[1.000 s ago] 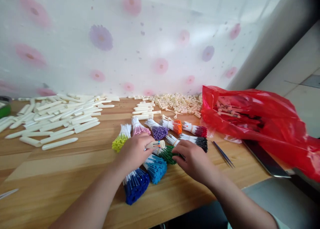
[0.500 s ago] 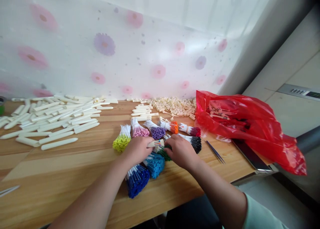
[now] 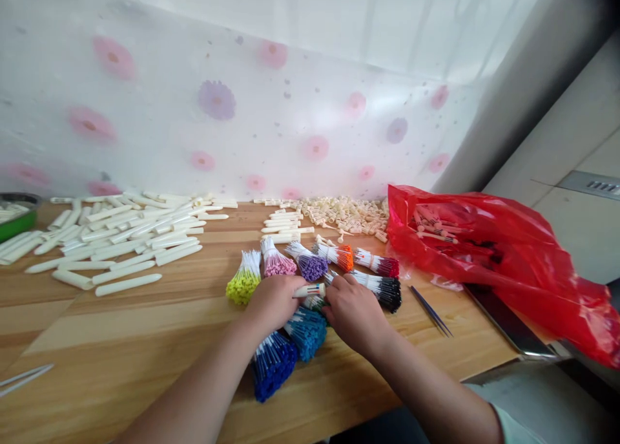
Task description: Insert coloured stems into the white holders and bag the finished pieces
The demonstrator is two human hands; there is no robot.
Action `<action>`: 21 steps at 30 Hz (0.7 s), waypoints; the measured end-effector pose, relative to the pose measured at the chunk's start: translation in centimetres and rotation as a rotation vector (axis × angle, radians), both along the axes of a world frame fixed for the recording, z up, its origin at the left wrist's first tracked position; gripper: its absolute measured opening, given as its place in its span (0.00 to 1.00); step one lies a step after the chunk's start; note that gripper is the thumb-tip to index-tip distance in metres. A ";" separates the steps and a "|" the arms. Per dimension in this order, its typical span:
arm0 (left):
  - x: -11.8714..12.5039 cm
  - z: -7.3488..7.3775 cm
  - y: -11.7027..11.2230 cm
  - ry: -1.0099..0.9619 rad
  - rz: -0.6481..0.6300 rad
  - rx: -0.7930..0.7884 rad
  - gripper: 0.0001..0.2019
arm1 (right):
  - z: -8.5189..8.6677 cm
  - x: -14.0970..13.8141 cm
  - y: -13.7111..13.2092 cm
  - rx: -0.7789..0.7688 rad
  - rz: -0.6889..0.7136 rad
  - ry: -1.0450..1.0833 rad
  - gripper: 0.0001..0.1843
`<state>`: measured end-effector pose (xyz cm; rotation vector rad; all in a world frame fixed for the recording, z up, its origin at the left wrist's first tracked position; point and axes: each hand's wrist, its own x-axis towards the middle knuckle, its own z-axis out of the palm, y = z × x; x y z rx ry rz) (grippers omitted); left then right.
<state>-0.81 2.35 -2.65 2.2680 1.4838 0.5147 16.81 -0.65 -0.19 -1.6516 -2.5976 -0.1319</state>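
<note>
My left hand (image 3: 272, 302) is closed round a short cream pen barrel (image 3: 310, 290) whose end sticks out to the right. My right hand (image 3: 354, 313) lies just right of it with its fingers curled down into the bundles of refills; what it pinches is hidden. Around both hands fan bundles of coloured refills: yellow (image 3: 243, 284), pink (image 3: 276, 261), purple (image 3: 309, 264), orange (image 3: 339, 256), dark red (image 3: 380, 264), black (image 3: 382, 287), light blue (image 3: 306, 331) and dark blue (image 3: 272, 366). A green bundle is mostly hidden under my right hand.
Many cream pen barrels (image 3: 121, 237) lie scattered on the wooden table (image 3: 145, 340) at the left. Small cream parts (image 3: 349, 214) are heaped at the back. A red plastic bag (image 3: 494, 256) with more parts fills the right; tweezers (image 3: 431, 310) lie beside it. A flowered curtain hangs behind.
My right hand has moved left, close to the barrel held in my left hand. The camera has tilted a little; the bundles have stayed where they were.
</note>
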 end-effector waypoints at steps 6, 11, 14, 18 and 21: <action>0.0 -0.1 0.1 0.018 0.045 -0.006 0.07 | -1.3 -0.3 -0.3 0.054 -0.040 0.043 0.05; -0.1 0.0 0.1 0.047 0.101 -0.001 0.04 | -2.0 -0.1 -0.7 0.110 -0.044 0.077 0.09; -0.2 0.0 0.1 0.052 0.115 -0.004 0.04 | -2.0 0.2 -1.0 0.131 -0.034 0.071 0.10; -0.2 -0.3 0.2 0.034 0.142 -0.023 0.04 | -0.9 1.5 -1.8 0.085 -0.058 0.049 0.08; -0.2 -0.5 0.3 -0.015 0.155 -0.036 0.04 | 0.9 3.9 -2.3 -0.057 -0.138 0.074 0.08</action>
